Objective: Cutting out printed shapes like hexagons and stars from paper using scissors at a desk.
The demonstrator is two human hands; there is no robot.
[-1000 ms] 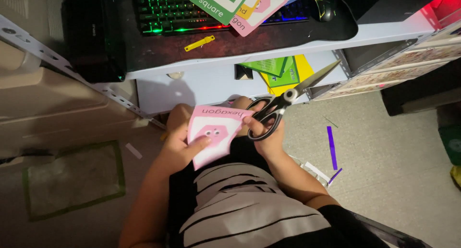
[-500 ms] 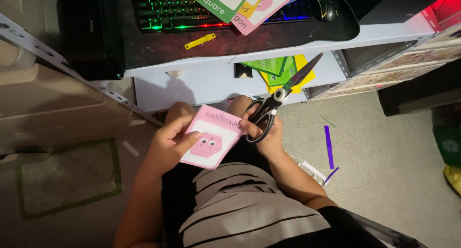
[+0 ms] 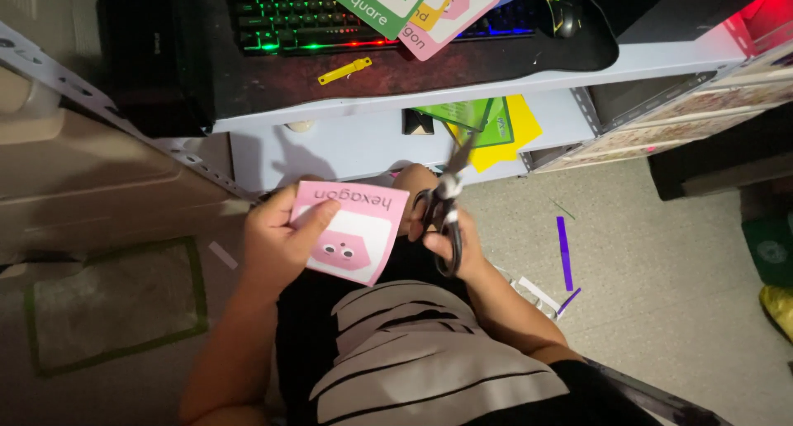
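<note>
The left hand [image 3: 277, 244] pinches a pink card [image 3: 351, 232], thumb lying flat across its top edge and the other fingers curled behind, holding it level above the lap. Just right of the card, the right hand [image 3: 454, 240] has its fingers clenched through the black loops of the scissors [image 3: 446, 207], blades nearly closed and pointing up and away from the body toward the shelf. Both forearms angle inward from the striped shirt [image 3: 413, 352]. Beyond the blade tips lie green and yellow cards [image 3: 496, 129].
</note>
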